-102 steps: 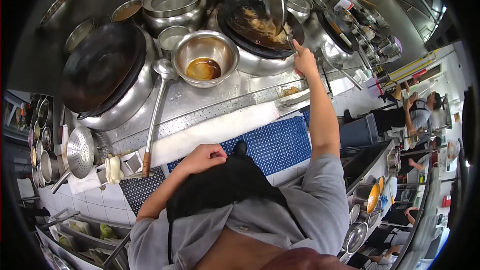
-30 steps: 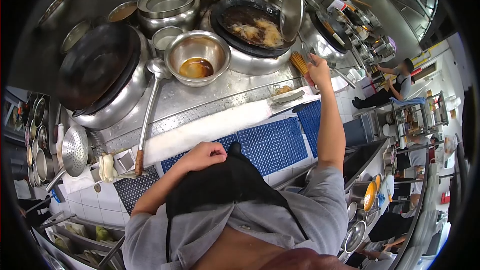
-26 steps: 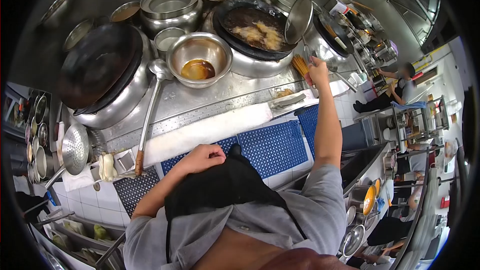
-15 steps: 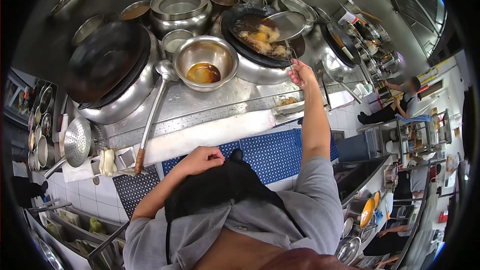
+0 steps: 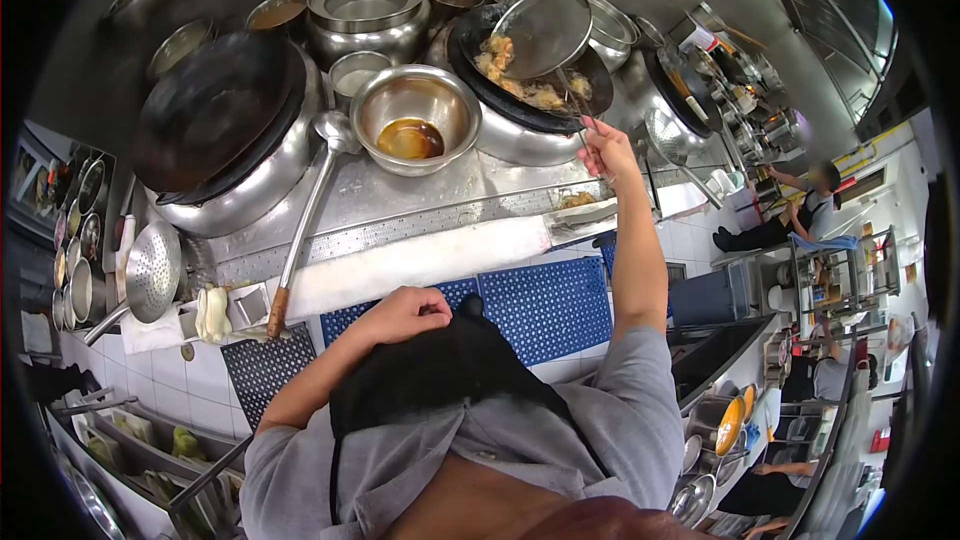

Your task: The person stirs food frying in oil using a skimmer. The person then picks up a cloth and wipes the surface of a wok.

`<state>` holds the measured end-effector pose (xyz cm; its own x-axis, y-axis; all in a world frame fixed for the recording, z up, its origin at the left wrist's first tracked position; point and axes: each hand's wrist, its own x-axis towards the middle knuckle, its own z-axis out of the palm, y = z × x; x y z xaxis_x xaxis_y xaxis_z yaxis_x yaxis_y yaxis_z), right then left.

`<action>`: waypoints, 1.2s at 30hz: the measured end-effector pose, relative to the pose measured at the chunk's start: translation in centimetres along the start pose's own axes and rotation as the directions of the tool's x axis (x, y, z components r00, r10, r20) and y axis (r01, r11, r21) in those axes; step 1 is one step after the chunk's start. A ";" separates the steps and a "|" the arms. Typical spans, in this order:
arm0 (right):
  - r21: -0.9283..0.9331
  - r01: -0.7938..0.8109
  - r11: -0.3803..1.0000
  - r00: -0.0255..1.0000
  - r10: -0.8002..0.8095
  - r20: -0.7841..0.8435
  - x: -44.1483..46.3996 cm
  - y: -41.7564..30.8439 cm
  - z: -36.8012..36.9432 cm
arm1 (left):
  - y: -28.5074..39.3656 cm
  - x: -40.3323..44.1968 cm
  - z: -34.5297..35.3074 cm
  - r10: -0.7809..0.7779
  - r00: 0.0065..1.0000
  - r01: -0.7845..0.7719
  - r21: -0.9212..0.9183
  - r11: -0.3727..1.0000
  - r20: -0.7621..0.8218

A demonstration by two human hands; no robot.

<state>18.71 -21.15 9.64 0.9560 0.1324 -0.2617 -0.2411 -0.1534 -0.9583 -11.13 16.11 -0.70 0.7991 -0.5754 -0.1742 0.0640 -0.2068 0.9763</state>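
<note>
My right hand [image 5: 607,150] is closed around the handle of a round wire-mesh skimmer [image 5: 548,32]. The skimmer's mesh is tilted over a black wok [image 5: 600,90] with hot oil. Golden fried pieces [image 5: 495,60] lie in the oil to the left of the mesh and below it. At waist height, in front of the black apron [image 5: 410,380], my left hand [image 5: 405,315] is loosely closed with nothing showing in it. A steel bowl [image 5: 365,120] with brown sauce [image 5: 410,138] stands left of that wok.
A dark wok [image 5: 215,110] sits on the left burner. Beside the bowl, a long ladle [image 5: 320,180] lies across the counter. A perforated skimmer [image 5: 153,270] is at far left. Steel pots [image 5: 365,30] line the back. A folded white cloth [image 5: 420,258] runs along the front edge. Other people work at right.
The skimmer has swung up and left over the wok, its mesh now more tilted. The fried pieces have shifted and spread in the oil. My left hand has hardly moved.
</note>
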 end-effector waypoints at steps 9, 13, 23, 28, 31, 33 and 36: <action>-0.326 0.099 0.940 0.979 -0.150 -0.135 -2.6 -0.9 1.0 | -0.1 0.0 0.4 0.052 0.999 -0.052 0.025 0.998 0.012; -0.454 0.113 0.884 0.946 -0.236 -0.224 -2.9 -1.3 2.7 | -0.6 0.2 0.8 0.069 0.998 -0.069 -0.043 0.997 -0.002; -0.329 0.113 0.937 0.942 -0.206 -0.265 -3.6 -4.2 6.4 | -0.1 0.0 0.4 0.014 0.998 -0.013 -0.018 1.000 0.058; -0.161 0.089 0.983 0.982 -0.114 -0.150 -5.9 -4.0 7.6 | 0.1 0.0 0.4 0.006 0.999 -0.005 -0.016 1.000 0.053; -0.208 0.059 0.976 0.986 -0.088 -0.138 -6.6 -3.0 7.0 | -0.1 -0.1 0.3 -0.010 0.999 0.011 -0.013 1.000 0.045; -0.250 0.029 0.968 0.988 -0.065 -0.137 -6.5 -2.1 6.2 | 0.2 -0.2 0.3 -0.011 0.999 0.011 -0.018 1.000 0.046; -0.248 -0.021 0.969 0.982 -0.026 -0.186 -6.2 -1.6 5.3 | 0.3 0.0 0.1 -0.006 0.999 0.007 -0.009 1.000 0.054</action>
<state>12.31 -16.51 12.13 0.9764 -0.0476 -0.2107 -0.2122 -0.3942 -0.8942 -11.23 15.97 -0.39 0.7655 -0.6156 -0.1871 0.0747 -0.2037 0.9762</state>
